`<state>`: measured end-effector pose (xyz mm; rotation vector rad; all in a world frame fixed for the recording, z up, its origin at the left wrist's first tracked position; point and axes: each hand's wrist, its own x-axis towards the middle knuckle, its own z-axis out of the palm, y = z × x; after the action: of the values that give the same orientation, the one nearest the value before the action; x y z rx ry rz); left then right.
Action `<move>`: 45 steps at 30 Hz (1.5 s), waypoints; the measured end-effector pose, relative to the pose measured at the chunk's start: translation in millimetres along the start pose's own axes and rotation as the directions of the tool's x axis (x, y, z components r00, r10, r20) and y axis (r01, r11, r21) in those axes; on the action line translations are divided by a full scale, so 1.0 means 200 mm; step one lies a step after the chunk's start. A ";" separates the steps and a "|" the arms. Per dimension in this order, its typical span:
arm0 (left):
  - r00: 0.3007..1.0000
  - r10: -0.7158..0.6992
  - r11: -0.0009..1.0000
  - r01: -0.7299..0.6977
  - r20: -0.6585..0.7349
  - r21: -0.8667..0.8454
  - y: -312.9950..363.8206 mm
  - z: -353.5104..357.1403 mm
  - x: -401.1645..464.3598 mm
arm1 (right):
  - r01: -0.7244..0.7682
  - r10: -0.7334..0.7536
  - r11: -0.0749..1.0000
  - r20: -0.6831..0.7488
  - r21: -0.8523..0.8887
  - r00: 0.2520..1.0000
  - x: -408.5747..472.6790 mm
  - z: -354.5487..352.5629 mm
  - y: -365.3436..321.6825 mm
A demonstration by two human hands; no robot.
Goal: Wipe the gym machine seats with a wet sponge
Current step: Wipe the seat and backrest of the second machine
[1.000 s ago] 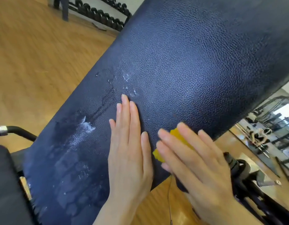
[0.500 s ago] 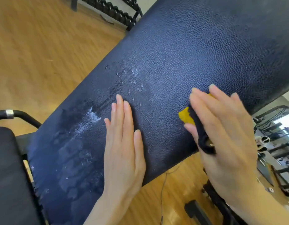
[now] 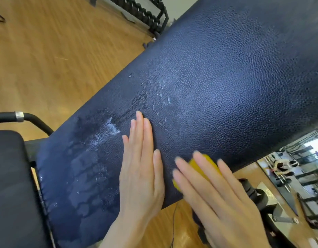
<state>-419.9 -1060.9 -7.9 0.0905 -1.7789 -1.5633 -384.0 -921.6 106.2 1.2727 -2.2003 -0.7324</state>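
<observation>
While the left hand (image 3: 140,178) lies flat on the pad (image 3: 217,90), the right hand (image 3: 215,197), fingers straight, presses a sponge (image 3: 206,162) beside it.

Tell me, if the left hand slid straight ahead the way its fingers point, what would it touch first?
Probably the white foamy streaks on the blue pad, just beyond the left hand.

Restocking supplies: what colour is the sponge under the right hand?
Yellow. The sponge shows between the right hand's fingers in the head view.
</observation>
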 end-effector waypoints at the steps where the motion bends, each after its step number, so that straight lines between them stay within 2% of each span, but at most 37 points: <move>1: 1.000 -0.015 1.000 0.015 0.006 -0.007 0.01 0.00 0.00 | -0.013 0.019 0.996 -0.072 0.089 0.997 0.06 -0.02 -0.03; 6: 1.000 0.001 1.000 -0.001 0.000 -0.022 0.00 -0.01 0.00 | -0.098 0.099 0.992 -0.018 0.074 0.995 0.39 0.04 -0.01; 10: 1.000 -0.011 1.000 0.011 0.007 -0.010 0.00 -0.01 0.01 | -0.005 0.004 1.000 0.038 0.021 0.999 0.41 -0.04 0.11; 13: 1.000 -0.011 1.000 0.011 0.003 0.005 0.01 -0.01 0.00 | -0.081 0.083 0.995 0.026 -0.061 0.996 0.38 -0.14 0.26; 15: 1.000 -0.005 1.000 0.005 -0.012 0.004 0.00 -0.01 0.01 | -0.129 0.134 0.987 0.041 -0.097 0.990 0.50 -0.06 0.19; 18: 1.000 -0.015 1.000 0.015 -0.003 0.014 0.00 -0.01 0.01 | -0.063 0.070 0.996 0.098 -0.071 0.993 0.63 0.05 0.09; 20: 1.000 -0.018 1.000 0.018 0.010 0.018 0.00 -0.01 0.01 | 0.014 -0.007 0.999 0.140 -0.048 0.990 0.58 -0.01 0.17; 22: 1.000 -0.016 0.999 0.016 0.011 0.030 0.01 -0.02 0.00 | 0.047 -0.039 0.997 0.120 -0.061 0.992 0.49 -0.10 0.26; 26: 1.000 -0.015 0.999 0.015 0.007 0.036 0.00 -0.01 0.01 | -0.109 0.116 0.990 0.085 -0.086 0.990 0.63 -0.01 0.16; 28: 0.999 -0.021 0.999 0.020 0.024 0.048 0.01 -0.02 0.02 | -0.059 0.063 0.997 0.100 -0.041 0.993 0.70 0.06 0.11; 31: 0.998 -0.030 0.995 0.025 0.050 0.094 0.01 -0.04 0.01 | 0.080 -0.078 0.997 0.138 -0.006 0.987 0.66 -0.02 0.30; 33: 0.998 -0.067 0.995 0.065 0.018 0.073 0.01 -0.06 0.02 | 0.033 -0.032 0.999 0.082 -0.021 0.996 0.63 -0.08 0.39; 35: 0.994 -0.107 0.993 0.108 -0.021 0.053 0.00 -0.06 0.06 | -0.021 0.025 0.998 0.069 -0.058 0.997 0.71 -0.03 0.27; 38: 0.988 -0.153 0.985 0.154 -0.028 0.079 0.01 -0.03 0.09 | 0.077 -0.081 0.997 0.181 0.026 0.980 0.84 0.11 0.09; 40: 0.986 -0.164 0.981 0.166 -0.027 0.101 0.01 -0.03 0.07 | 0.156 -0.182 0.981 0.269 0.116 0.946 0.88 0.05 0.23; 43: 0.986 -0.162 0.980 0.164 -0.028 0.109 0.00 -0.03 0.04 | 0.153 -0.160 0.986 0.142 0.060 0.977 0.88 -0.07 0.56; 45: 0.986 -0.165 0.980 0.168 -0.038 0.104 0.00 -0.02 0.04 | 0.130 -0.125 0.991 0.165 -0.024 0.978 0.91 -0.02 0.49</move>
<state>-424.5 -1068.7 -4.4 0.3202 -1.8717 -1.5721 -523.8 -1041.8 200.3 1.3906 -2.2382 -0.9516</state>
